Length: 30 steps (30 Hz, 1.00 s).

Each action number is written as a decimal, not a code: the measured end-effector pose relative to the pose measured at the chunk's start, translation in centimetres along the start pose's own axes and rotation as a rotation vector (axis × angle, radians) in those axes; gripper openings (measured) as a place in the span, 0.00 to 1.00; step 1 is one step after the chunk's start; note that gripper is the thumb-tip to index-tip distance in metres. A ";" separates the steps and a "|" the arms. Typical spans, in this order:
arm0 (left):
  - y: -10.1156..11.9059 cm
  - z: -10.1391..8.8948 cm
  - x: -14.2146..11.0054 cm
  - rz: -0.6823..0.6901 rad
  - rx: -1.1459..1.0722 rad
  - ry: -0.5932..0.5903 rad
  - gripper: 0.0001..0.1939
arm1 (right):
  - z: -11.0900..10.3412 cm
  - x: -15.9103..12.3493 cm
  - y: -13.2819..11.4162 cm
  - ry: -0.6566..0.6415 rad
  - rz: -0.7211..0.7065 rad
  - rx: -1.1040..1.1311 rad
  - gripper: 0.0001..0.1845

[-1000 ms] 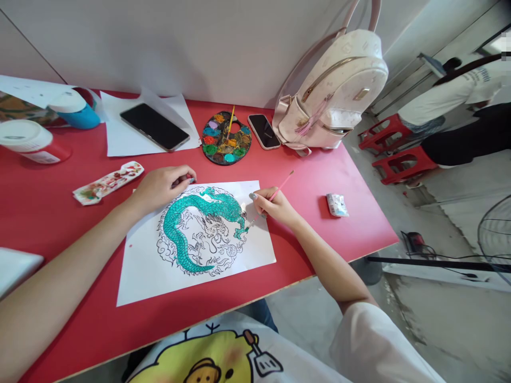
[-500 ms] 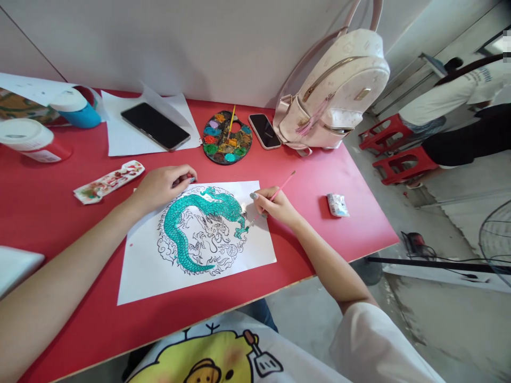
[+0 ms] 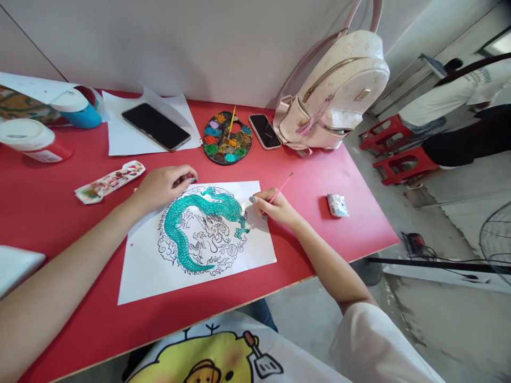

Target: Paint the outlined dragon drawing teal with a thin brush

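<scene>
A sheet of white paper lies on the red table, printed with a black-line dragon whose body is painted teal. My right hand is closed around a thin pink paintbrush, bristles down. Its tip is at the teal claw on the dragon's right side; whether it touches is too small to tell. At the sheet's upper left edge rests my left hand, fingers curled in. Anything inside those fingers is hidden. Beyond the paper sits a paint palette with several colours and a yellow-handled brush on it.
Two phones, one black and one smaller, lie behind the sheet. A cream backpack stands at the wall. Jars, a paint-stained wrapper and a small packet are on the table. People sit on red stools at right.
The paintbrush has tilted slightly in my right hand, its tip staying by the same claw. My left hand and the paper hold their places, apart from a tiny view shift.
</scene>
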<state>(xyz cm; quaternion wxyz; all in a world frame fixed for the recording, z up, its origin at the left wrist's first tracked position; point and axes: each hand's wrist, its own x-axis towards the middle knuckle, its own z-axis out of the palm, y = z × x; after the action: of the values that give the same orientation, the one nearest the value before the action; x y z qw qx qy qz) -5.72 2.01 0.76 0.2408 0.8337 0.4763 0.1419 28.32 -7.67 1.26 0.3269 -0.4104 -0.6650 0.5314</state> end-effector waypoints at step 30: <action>0.2 -0.2 0.1 0.004 0.002 -0.012 0.15 | -0.8 0.4 0.3 0.303 -0.040 0.113 0.35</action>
<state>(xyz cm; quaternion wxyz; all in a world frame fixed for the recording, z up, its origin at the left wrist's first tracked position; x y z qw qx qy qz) -5.64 2.03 1.02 0.2424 0.8357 0.4734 0.1370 28.89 -6.90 1.14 0.4565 -0.4534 -0.5852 0.4935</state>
